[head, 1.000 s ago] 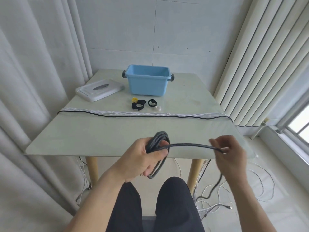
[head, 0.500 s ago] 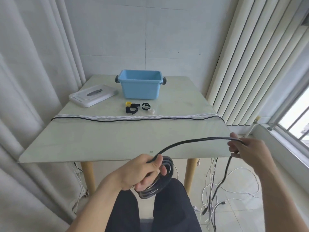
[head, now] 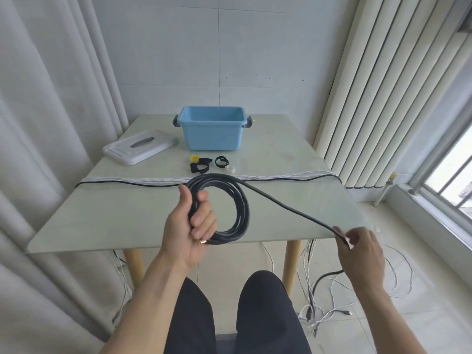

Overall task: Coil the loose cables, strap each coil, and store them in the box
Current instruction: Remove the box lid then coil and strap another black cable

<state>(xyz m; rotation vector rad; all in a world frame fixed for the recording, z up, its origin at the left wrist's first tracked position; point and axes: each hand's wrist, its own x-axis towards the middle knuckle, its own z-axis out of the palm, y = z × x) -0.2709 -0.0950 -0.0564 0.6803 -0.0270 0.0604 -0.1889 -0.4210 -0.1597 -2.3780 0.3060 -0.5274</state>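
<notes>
Coil (head: 231,208) raised over table; L grip (head: 190,226) clenches it, R grip (head: 358,247) pinches tail.

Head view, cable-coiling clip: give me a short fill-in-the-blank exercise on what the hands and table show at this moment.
1. The left hand grips a coil of ____ cable.
2. The right hand pinches the free run of that cable, which leaves the coil at its ____.
3. The blue box stands open; its white lid lies on the table to the box's ____.
4. The straps lie between the box and the ____ cables stretched across the table.

Missing words: black; top; left; white and black
</notes>
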